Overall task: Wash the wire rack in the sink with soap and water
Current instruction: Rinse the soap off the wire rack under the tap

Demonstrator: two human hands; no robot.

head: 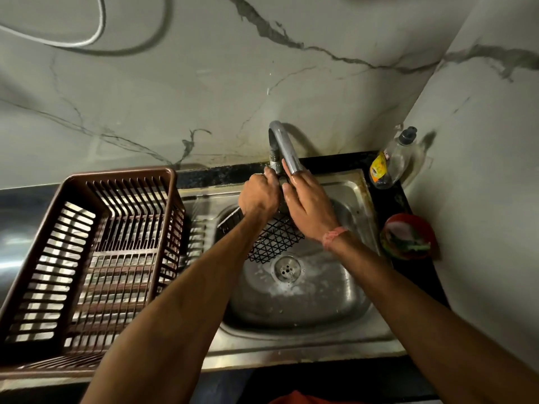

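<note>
Fingers (267, 182) of left hand (258, 196) curled by the faucet (284, 147) base; grasp unclear. Right hand (309, 205) straight-fingered under the spout.
Wire rack (274, 237) leaned in the sink (364, 325): probably light, stiff, slippery wet; grip the rim.

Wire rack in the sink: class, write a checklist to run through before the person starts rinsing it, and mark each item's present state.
1. Black wire mesh rack lies inside the steel sink: ok.
2. Left hand on the tap base: ok; whether it grips the handle, cannot tell.
3. Right hand below the curved grey tap spout: ok.
4. Water running: cannot tell.
5. Round drain strainer uncovered: ok.
6. Clear soap bottle upright beside the sink: ok.
</note>
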